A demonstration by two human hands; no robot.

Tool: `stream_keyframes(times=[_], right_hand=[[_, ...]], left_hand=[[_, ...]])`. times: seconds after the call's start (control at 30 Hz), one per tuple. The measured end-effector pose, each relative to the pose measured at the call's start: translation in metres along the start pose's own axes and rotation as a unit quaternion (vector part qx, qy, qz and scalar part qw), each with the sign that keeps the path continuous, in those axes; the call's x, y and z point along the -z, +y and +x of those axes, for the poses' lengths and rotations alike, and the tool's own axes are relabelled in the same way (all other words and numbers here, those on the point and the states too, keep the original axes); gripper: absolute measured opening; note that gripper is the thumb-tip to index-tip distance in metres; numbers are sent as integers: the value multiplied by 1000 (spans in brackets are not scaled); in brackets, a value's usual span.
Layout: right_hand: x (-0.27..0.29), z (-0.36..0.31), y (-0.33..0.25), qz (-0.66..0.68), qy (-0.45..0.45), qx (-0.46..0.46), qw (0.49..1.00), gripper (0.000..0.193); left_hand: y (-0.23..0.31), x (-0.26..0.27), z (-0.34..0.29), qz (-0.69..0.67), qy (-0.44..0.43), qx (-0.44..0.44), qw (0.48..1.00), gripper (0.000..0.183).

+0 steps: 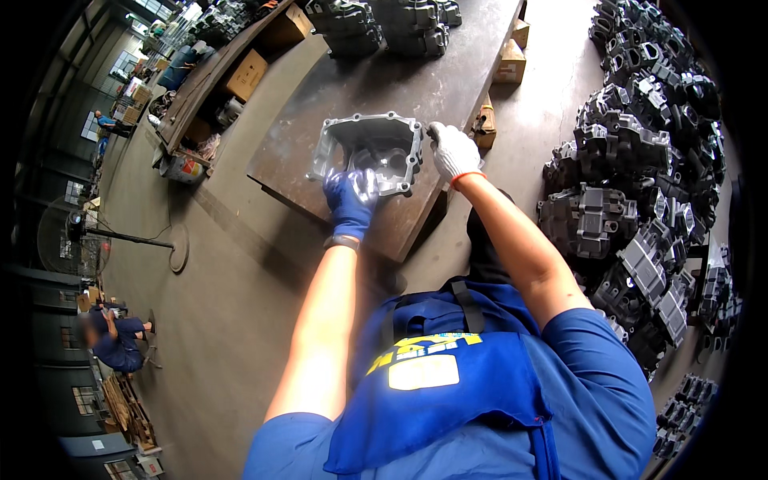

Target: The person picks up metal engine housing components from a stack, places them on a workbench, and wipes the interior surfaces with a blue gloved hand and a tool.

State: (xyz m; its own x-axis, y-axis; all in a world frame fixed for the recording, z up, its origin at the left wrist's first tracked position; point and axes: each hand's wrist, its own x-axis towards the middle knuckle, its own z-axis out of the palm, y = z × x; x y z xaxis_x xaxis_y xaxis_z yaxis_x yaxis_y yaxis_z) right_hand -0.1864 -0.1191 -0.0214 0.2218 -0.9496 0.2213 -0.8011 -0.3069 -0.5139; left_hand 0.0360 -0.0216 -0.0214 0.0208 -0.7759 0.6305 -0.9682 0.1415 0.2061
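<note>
A silver cast-metal housing [415, 150], open like a box with a flanged rim, rests near the close corner of a dark metal table [312, 104]. My left hand [352, 198], in a blue glove, grips the housing's near side, and its fingertips reach over the wall. Just beyond the right rim is my right hand [457, 154], in a white knitted glove with an orange cuff. Its fingers are curled together, with dark patches at the tips; whatever they may hold is too small to tell. A dark band circles my left wrist.
More castings [412, 28] stand at the table's far end. A large heap of castings [632, 152] covers the floor to the right. Cardboard boxes [510, 62] sit beside the table. Leftward are a workbench [196, 84], a stand fan [128, 238] and a seated person [118, 340].
</note>
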Motion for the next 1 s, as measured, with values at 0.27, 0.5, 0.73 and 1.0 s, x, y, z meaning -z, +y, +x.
stream_keyframes(times=[0.27,0.5,0.73,1.0], right_hand=[[13,-15,-18,-122,-10,83,989,19],[13,-15,1,-21,-20,76,997,19],[8,-17,2,-31,-19,71,997,21],[-5,-33,-16,-63,15,42,997,16]], left_hand=[[-3,-3,-3,-7,21,20,1000,38],[-11,-12,-5,7,31,8,999,36],[-6,-9,-3,3,-7,22,1000,36],[-19,-14,-6,9,26,0,1000,36]])
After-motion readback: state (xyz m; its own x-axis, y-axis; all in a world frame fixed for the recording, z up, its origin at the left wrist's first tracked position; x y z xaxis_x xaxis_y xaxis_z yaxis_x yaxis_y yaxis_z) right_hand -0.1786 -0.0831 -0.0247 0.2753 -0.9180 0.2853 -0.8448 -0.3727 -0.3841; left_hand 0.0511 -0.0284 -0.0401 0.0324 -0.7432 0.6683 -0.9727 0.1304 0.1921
